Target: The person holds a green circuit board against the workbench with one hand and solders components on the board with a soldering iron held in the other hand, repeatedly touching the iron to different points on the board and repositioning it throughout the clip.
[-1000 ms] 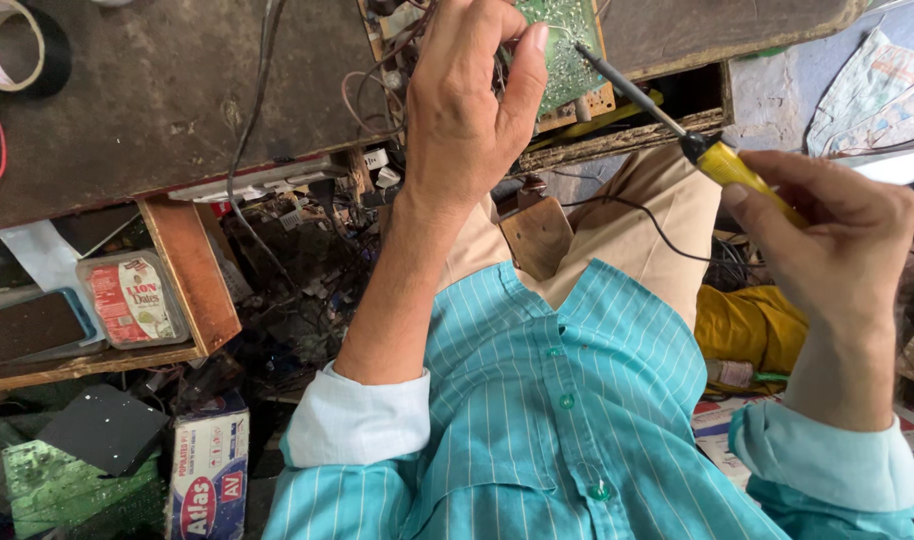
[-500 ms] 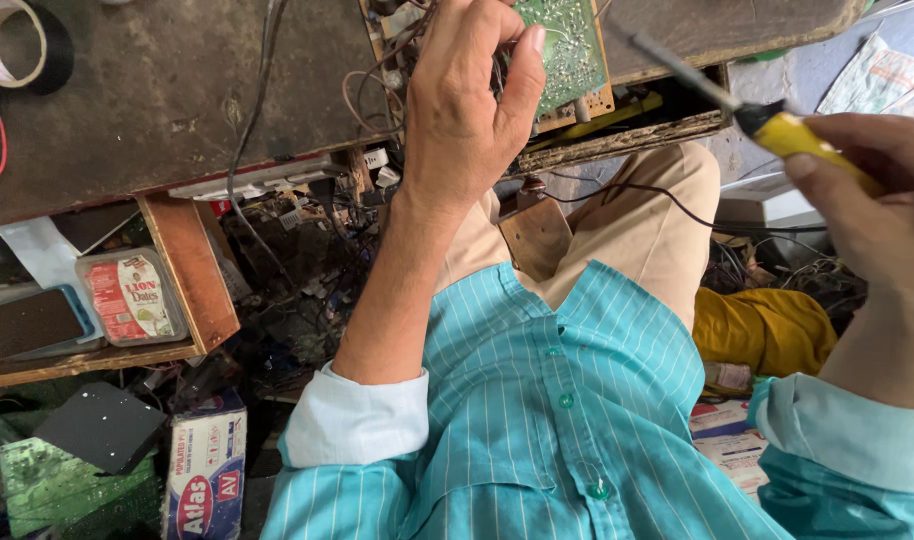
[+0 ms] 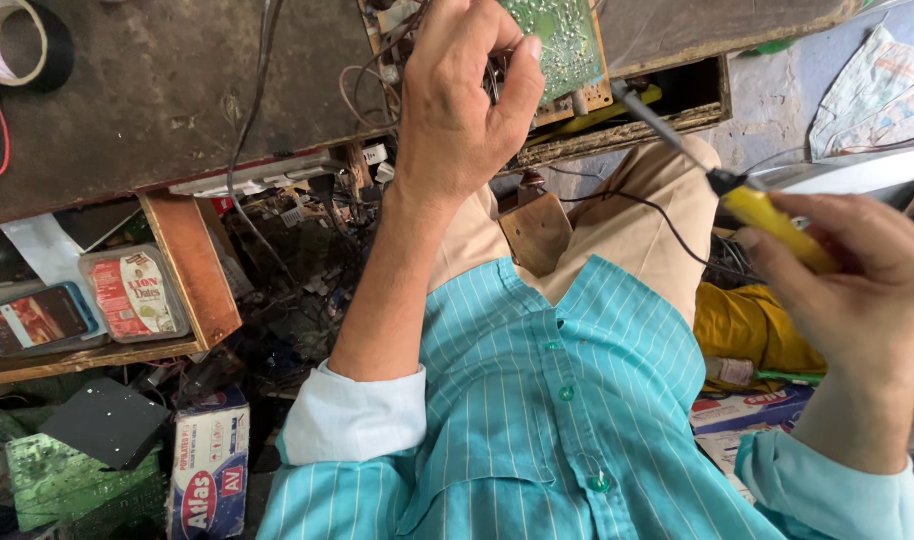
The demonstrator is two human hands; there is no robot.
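Observation:
My left hand [image 3: 464, 95] is raised at the edge of the worn dark workbench [image 3: 167, 90], its fingers closed on the side of a green circuit board [image 3: 560, 45] with loose wires beside it. My right hand [image 3: 857, 275] grips the yellow handle of a soldering iron [image 3: 767, 215]. Its thin metal shaft [image 3: 652, 120] points up and left, with the tip close to the board's lower right corner. A black cord runs from the iron across my beige trousers.
A roll of tape [image 3: 17, 40] lies at the bench's far left. A wooden shelf [image 3: 177, 270] below holds a plastic container [image 3: 137, 290] and a phone [image 3: 32, 320]. Boxes [image 3: 207, 470], a green board [image 3: 67, 480] and tangled wires crowd the floor. Yellow cloth [image 3: 747, 325] lies beside my leg.
My right hand swung out to the right with the soldering iron, then came back left and down, bringing the tip near the board again. My left hand has stayed on the board.

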